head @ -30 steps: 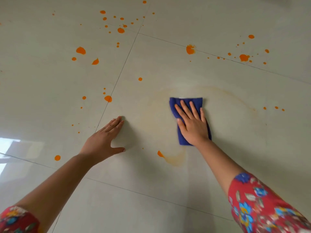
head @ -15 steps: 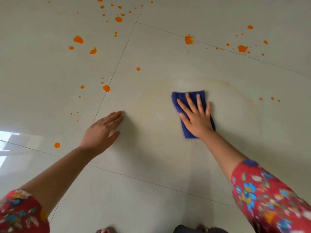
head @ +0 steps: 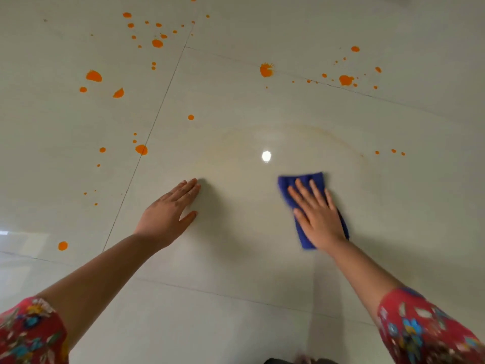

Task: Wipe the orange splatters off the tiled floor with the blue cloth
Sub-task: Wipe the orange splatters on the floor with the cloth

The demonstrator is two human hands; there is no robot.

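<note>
A folded blue cloth (head: 287, 183) lies flat on the glossy cream tiled floor (head: 236, 258). My right hand (head: 316, 215) presses on it with straight, spread fingers and covers most of it. My left hand (head: 169, 214) rests flat on the bare tile to the left, fingers straight. Orange splatters (head: 141, 149) dot the floor to the left and beyond: a large blot (head: 266, 69) straight ahead, a cluster (head: 346, 80) at the far right, several drops (head: 157, 43) at the far left. A faint yellowish smear ring (head: 328, 134) arcs beyond the cloth.
Dark grout lines (head: 157, 116) cross the floor between large tiles. A bright light reflection (head: 266, 155) shines just beyond the cloth. One orange drop (head: 62, 245) sits at the near left. Three small drops (head: 393, 151) lie right of the smear.
The orange smear near my right wrist seen a second ago is gone. The cloth under my right hand has slid a little to the right. My left hand has stayed flat on the floor.
</note>
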